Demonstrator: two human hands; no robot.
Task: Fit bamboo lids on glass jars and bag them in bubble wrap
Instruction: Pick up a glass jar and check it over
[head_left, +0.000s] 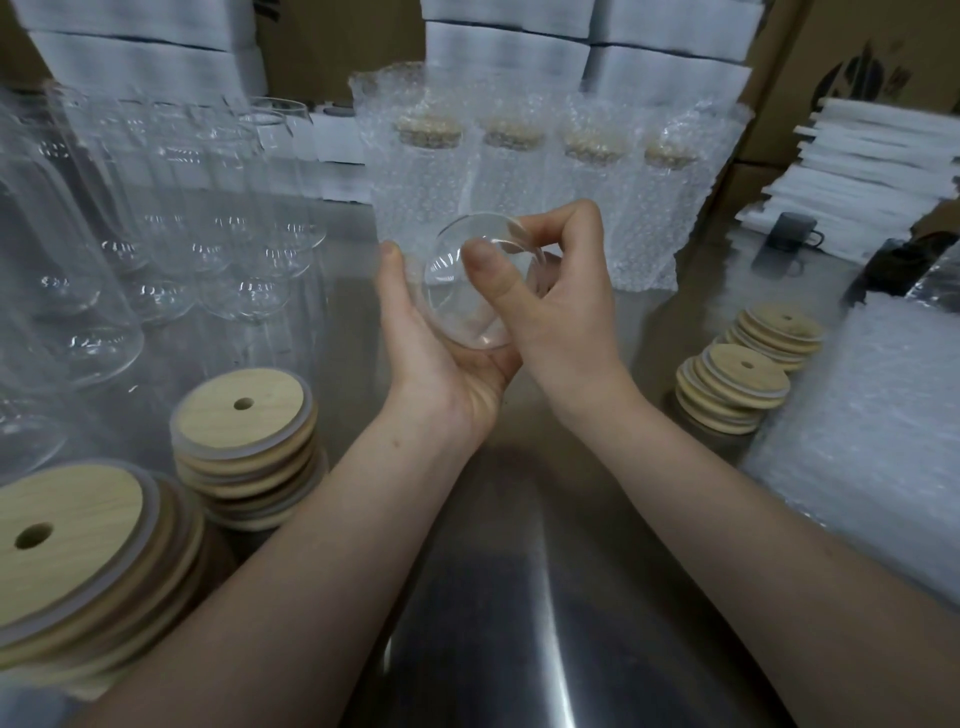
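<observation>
Glass jar (457, 301) held above worktop (519, 597), base toward camera: cradled beneath by curled left hand (441, 358), clasped by right hand (566, 312), thumb across base. Bagged jars (519, 197) behind jar; bamboo lid stacks (244, 441) flanking jar.

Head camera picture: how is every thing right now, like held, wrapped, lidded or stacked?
Clear glass jar: tipped sideways, held by both hands.
Left hand: cradles the jar from below.
Right hand: grips the jar, thumb on glass.
Four bubble-wrapped jars: upright, bamboo-lidded, bagged.
Bare glass jars at left: upright, unlidded, unwrapped.
Round bamboo lids with holes: loose in leaning stacks.
Flat bubble-wrap bags: piled at right.
</observation>
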